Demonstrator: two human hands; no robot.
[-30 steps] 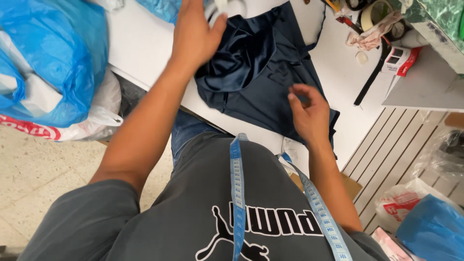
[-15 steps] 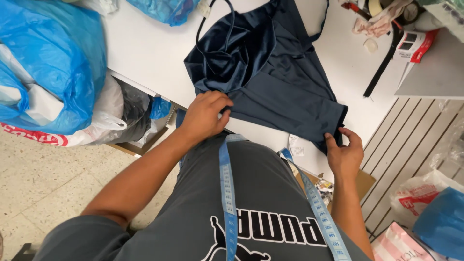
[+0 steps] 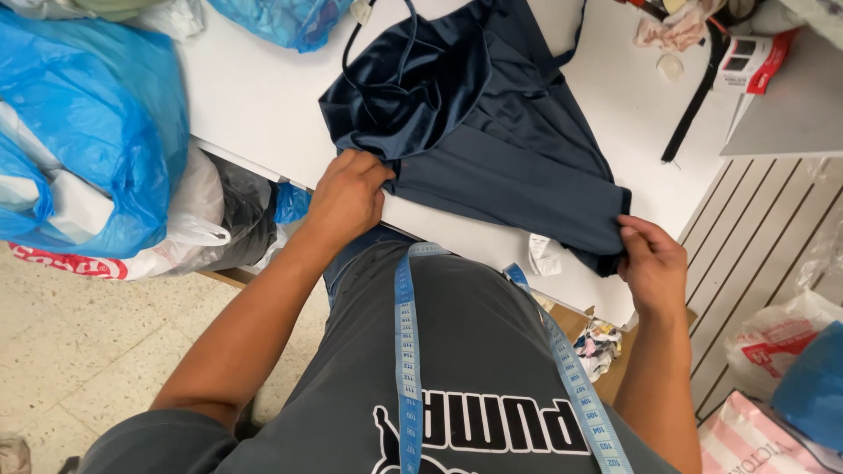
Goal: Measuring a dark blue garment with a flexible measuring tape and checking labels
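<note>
Fabric of the dark blue garment [image 3: 492, 149] on the white bench [image 3: 255, 96] looks soft, light and slippery; left hand [image 3: 347, 197] pinches its near edge, right hand [image 3: 654, 263] grasps the corner, good places for a grip

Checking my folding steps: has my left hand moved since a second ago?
Yes. The left hand came from the far side of the navy garment to its near edge.

One dark blue garment [image 3: 492, 132] lies on one white table [image 3: 255, 96]. Two hands grip it: the left hand [image 3: 347, 197] at seven o'clock and the right hand [image 3: 654, 268] at four. One blue measuring tape [image 3: 404, 351] hangs below, and two blue plastic bags [image 3: 97, 132] sit at ten and twelve o'clock.
</note>
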